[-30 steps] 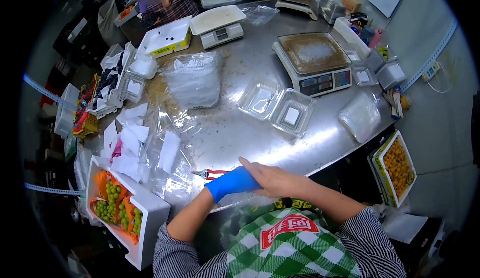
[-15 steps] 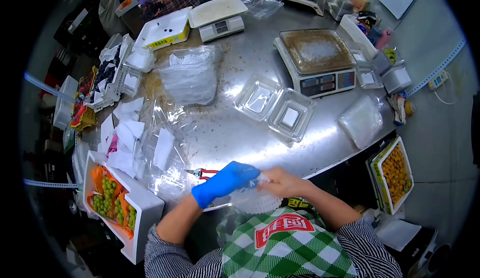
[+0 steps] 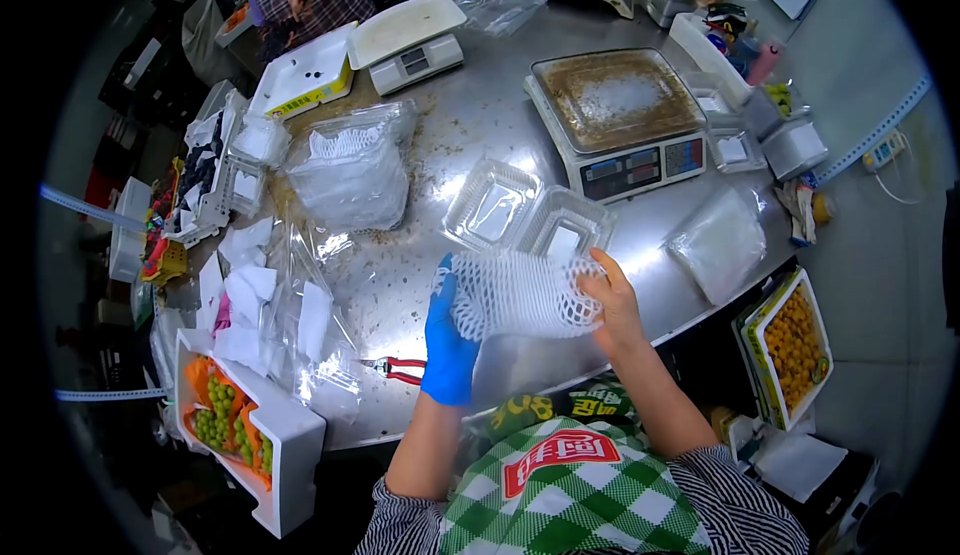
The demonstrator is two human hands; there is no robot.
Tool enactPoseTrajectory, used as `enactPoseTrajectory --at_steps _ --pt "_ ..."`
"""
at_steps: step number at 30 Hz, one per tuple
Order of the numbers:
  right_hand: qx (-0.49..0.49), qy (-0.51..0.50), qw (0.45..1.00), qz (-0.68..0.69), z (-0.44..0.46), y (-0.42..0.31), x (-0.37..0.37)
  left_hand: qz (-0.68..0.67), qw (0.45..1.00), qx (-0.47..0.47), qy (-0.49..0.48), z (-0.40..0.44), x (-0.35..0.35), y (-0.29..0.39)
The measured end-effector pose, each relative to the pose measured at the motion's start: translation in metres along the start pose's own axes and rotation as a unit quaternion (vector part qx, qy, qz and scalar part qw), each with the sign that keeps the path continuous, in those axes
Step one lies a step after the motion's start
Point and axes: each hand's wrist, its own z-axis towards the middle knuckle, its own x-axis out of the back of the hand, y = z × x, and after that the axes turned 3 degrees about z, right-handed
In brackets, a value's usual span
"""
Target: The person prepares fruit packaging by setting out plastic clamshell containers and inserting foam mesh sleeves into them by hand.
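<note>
Between my hands a white foam net sleeve is stretched out sideways above the metal table. My left hand, in a blue glove, grips its left end. At the other end my bare right hand holds the netting, fingers around its edge. Just beyond the sleeve lies an opened clear plastic clamshell box; a small white pad rests in its right half, which the netting partly covers. Red-handled pruning shears lie on the table left of my gloved hand.
A digital scale stands behind the box. At the lower left is a white foam crate with green grapes. Bagged foam nets lie left, a stack of clear bags right. Another person stands across the table.
My hands have moved up and apart, from near the apron to over the table. The foam net, bunched and hanging before, is now spread wide between them.
</note>
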Motion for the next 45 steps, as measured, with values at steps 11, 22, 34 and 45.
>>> enactPoseTrajectory --at_steps 11,22,34,45 --pt "-0.170 -0.005 0.985 0.023 0.012 -0.004 0.046 0.055 0.998 0.001 0.024 0.013 -0.018 -0.023" --pt "0.159 -0.052 0.842 -0.513 0.026 -0.028 0.015 0.234 0.956 -0.133 0.114 0.004 -0.045 -0.060" --pt "0.135 -0.150 0.917 -0.343 0.054 -0.017 0.014 0.161 0.978 -0.086 0.103 0.009 -0.032 -0.091" --pt "-0.311 -0.107 0.929 0.172 0.059 -0.075 0.042 0.272 0.954 -0.090 0.085 0.018 -0.032 -0.110"
